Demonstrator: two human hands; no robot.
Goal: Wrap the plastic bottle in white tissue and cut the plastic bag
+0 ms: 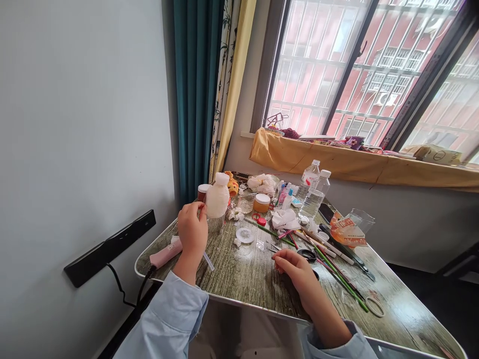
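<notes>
A white, bottle-shaped object (217, 199) with a rounded knob on top stands upright at the left of the table. Something clear shows beneath it. My left hand (192, 224) is closed, thumb and finger pinched at its lower left edge. My right hand (294, 269) is low over the table with fingers curled and tips together; whatever is between them is too small or hidden. Just behind it lie scissors with black handles (307, 255), partly covered by the hand. A small round white-and-clear lid (245, 235) lies between my hands.
A pink corded tool (165, 254) lies at the left edge. Behind are an amber jar (261, 203), crumpled white tissue (285, 219) and two water bottles (315, 197). Green sticks (348, 284), pens and an orange packet (350, 232) clutter the right. Wall and curtain (196, 99) border the left.
</notes>
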